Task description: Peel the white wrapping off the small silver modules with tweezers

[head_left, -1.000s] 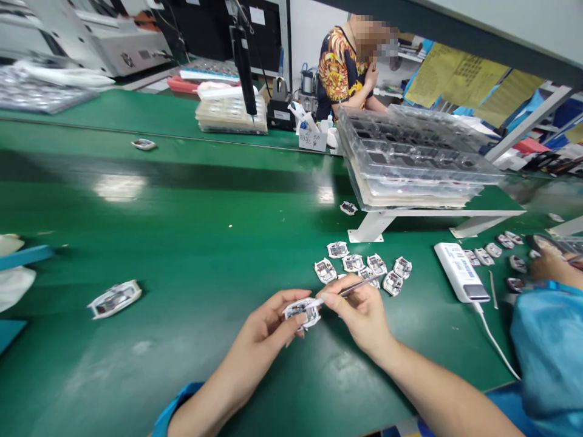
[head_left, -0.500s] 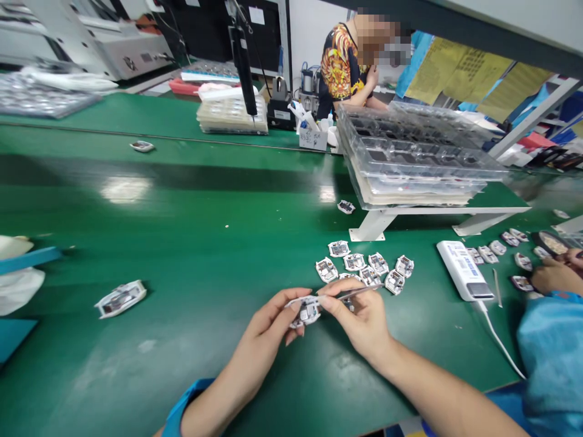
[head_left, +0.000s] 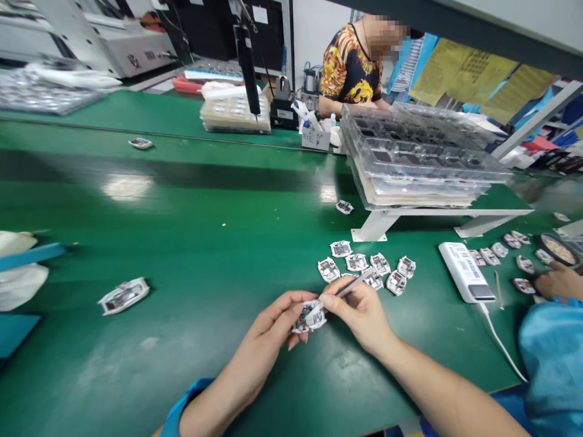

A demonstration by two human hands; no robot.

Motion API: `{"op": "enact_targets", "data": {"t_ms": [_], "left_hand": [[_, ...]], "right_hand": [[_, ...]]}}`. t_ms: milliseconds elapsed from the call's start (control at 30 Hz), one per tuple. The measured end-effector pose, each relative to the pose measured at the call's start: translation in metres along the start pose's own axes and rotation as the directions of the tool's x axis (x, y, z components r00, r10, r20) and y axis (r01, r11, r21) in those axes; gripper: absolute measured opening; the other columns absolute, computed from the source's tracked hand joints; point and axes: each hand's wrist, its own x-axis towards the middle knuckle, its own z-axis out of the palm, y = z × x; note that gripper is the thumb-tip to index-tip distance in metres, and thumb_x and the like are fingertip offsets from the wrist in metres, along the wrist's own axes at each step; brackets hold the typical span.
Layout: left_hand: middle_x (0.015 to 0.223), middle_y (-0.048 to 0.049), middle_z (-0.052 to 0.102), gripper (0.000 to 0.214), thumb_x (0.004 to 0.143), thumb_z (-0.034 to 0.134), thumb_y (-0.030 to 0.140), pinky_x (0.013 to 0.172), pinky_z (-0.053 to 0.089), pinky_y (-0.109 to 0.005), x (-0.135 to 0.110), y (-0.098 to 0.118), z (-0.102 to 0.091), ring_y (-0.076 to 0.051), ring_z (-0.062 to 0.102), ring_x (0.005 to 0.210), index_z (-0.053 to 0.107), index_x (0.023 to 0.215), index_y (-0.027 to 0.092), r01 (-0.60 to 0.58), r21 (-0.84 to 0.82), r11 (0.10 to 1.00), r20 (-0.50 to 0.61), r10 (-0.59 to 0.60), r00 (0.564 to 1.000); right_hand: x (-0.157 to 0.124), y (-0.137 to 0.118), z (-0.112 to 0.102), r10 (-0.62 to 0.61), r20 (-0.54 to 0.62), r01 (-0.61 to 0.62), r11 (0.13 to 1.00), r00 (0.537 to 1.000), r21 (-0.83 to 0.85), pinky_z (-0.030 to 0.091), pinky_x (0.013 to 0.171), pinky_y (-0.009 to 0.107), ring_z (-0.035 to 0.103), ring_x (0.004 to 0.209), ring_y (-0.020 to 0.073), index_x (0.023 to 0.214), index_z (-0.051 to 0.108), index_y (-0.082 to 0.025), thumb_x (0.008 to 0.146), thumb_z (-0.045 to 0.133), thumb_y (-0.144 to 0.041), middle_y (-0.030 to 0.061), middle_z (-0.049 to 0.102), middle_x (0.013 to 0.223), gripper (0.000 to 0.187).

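Note:
My left hand [head_left: 279, 325] pinches a small white plastic housing with electronic parts inside [head_left: 310, 317], held tilted a little above the green bench. Closed around a thin flat metal tool, likely tweezers [head_left: 355, 284], my right hand [head_left: 357, 309] brings its fingertips to the housing's upper right edge. The tool's narrow end points up and to the right; its other end is hidden by the fingers. Just beyond my hands lies a group of several similar housings [head_left: 356, 262]. Another housing [head_left: 124, 296] sits alone to the left.
A white box-shaped device with a cable [head_left: 467, 272] lies at right, near a co-worker's hand [head_left: 560, 282]. Stacked clear trays [head_left: 423, 158] stand on a white-legged riser [head_left: 373, 226]. A black electric screwdriver [head_left: 246, 70] hangs at the back. Another person [head_left: 350, 70] sits across the bench.
The tool in my right hand has swung to a steeper angle, and the housing has turned slightly in my left fingers. The person across has shifted posture.

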Motion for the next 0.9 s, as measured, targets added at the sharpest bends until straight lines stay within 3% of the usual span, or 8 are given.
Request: {"op": "enact_targets", "data": {"t_ms": [267,567,900], "left_hand": [[0.074,-0.0008,0.062,0.028,0.085,0.059,0.038,0.06,0.04,-0.026,-0.0014,-0.0008,-0.0001,-0.016,0.05,0.065,0.067,0.103,0.018,-0.082,0.144,0.986,0.016,0.081,0.997],[0.076,-0.0013,0.062,0.028,0.088,0.054,0.038,0.062,0.041,-0.027,0.0006,-0.004,-0.0018,-0.017,0.051,0.066,0.063,0.105,0.018,-0.15,0.236,0.96,0.065,0.139,0.988],[0.073,-0.0004,0.062,0.032,0.082,0.057,0.034,0.06,0.041,-0.026,0.0002,0.0008,-0.0017,-0.015,0.05,0.063,0.064,0.109,0.017,-0.129,0.24,0.962,0.09,0.11,0.99]], "right_hand": [[-0.0006,0.001,0.0023,-0.029,-0.113,0.025,0.999,0.993,-0.035,0.046,0.062,0.028,0.058,0.065,0.0155,0.075,0.069,-0.02,0.074,0.077,-0.036,0.0004,0.067,0.07,0.018],[0.0015,0.0029,0.0036,0.012,-0.126,-0.006,0.999,0.992,0.051,0.044,0.061,0.027,0.056,0.063,0.0141,0.073,0.069,-0.019,0.073,0.078,-0.034,-0.0009,0.065,0.068,0.017],[0.0022,0.0056,0.0026,0.002,-0.122,0.011,0.994,0.992,0.108,0.045,0.064,0.027,0.058,0.065,0.0143,0.073,0.068,-0.02,0.074,0.078,-0.035,-0.0006,0.067,0.068,0.019]]}}
